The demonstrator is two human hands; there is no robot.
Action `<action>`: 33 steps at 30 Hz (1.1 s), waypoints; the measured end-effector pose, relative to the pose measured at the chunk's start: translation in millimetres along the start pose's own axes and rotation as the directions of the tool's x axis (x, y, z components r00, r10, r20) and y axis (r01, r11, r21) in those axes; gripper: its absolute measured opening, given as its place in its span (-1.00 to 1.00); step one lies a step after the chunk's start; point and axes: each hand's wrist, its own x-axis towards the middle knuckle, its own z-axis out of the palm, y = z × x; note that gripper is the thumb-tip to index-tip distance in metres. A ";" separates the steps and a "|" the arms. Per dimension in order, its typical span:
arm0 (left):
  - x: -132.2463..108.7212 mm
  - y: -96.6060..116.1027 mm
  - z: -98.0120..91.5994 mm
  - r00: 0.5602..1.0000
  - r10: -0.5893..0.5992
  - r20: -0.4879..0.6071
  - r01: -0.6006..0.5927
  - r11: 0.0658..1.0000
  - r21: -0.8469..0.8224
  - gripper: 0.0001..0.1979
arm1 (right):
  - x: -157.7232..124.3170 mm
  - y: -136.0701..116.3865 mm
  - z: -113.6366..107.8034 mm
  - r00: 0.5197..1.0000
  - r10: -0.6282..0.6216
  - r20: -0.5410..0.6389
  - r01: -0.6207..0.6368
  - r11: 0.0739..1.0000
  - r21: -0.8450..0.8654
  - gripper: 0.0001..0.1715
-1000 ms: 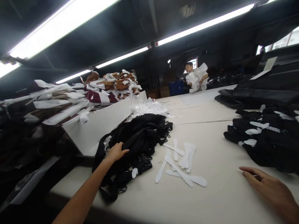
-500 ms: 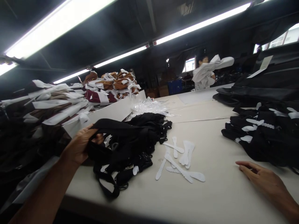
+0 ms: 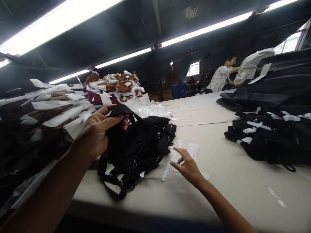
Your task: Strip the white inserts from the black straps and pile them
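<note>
My left hand (image 3: 98, 131) is closed on a wide black strap (image 3: 121, 111), raised in a loop above the heap of black straps (image 3: 148, 142) on the table. A narrower loop of strap hangs down near the table's front edge. Over the scattered white plastic strips (image 3: 193, 149), my right hand (image 3: 186, 163) reaches in with thumb and fingers apart, nothing held between them. Several strips have a toothed edge and a rounded end. The hand and forearm cover part of them.
To the right lies a pile of black straps with white strips (image 3: 264, 136), below stacked black bags (image 3: 267, 90). Clear plastic bags (image 3: 154, 110) lie behind the heap. Wrapped brown and maroon bundles (image 3: 121, 85) rise at left. A person (image 3: 218, 77) stands at the far side.
My right hand has come from the right side of the table to the white strips. My left hand has lifted the strap up and to the right. The far person has moved right.
</note>
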 end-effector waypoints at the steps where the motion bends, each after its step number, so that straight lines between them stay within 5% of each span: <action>1: -0.4 -0.2 -4.5 1.000 -0.022 0.012 0.022 1.000 0.010 -0.67 | 9.4 -5.8 12.9 1.000 0.003 0.020 -0.002 1.000 -0.021 -0.21; 5: 3.6 3.8 -35.2 0.987 -0.112 0.114 0.084 0.970 0.229 -0.64 | 48.7 -25.3 54.6 0.984 0.071 0.161 -0.029 0.968 -0.248 0.13; 8: 21.0 4.7 -79.5 0.938 -0.291 0.189 0.131 0.800 0.585 -0.64 | 74.0 -28.1 75.5 0.965 0.189 0.181 -0.112 0.924 -0.366 -0.03; 10: 38.1 2.4 -121.0 0.940 -0.329 0.096 0.137 0.618 0.774 -0.67 | 87.5 -21.1 81.9 0.960 0.239 0.144 -0.169 0.909 -0.381 -0.23; 12: 53.2 -2.6 -166.7 0.967 -0.239 -0.083 0.194 0.487 0.852 -0.75 | 98.8 -10.0 82.9 0.958 0.275 0.085 -0.224 0.896 -0.383 -0.36; 15: 60.6 -16.3 -225.5 0.947 -0.022 -0.322 0.307 0.369 0.877 -0.81 | 109.2 3.6 82.3 0.957 0.290 0.011 -0.266 0.892 -0.365 -0.43; 17: 55.2 -29.4 -248.0 0.922 0.083 -0.379 0.331 0.338 0.881 -0.78 | 108.6 5.7 84.5 0.964 0.267 0.015 -0.244 0.901 -0.360 -0.44; 24: 34.4 -61.5 -245.1 0.936 0.262 -0.234 0.110 0.414 0.904 -0.77 | 100.2 -8.8 88.8 0.947 0.165 0.276 -0.084 0.955 -0.283 -0.49; 29: 32.1 -50.3 -233.6 0.912 0.398 -0.098 -0.089 0.425 0.901 -0.76 | 134.2 -0.7 96.6 0.898 0.361 0.252 -0.315 0.926 -0.207 -0.35; 33: 20.5 -37.2 -222.5 0.883 0.468 0.014 -0.210 0.369 0.905 -0.80 | 148.9 5.6 116.2 0.794 0.532 0.294 -0.512 0.846 -0.147 -0.61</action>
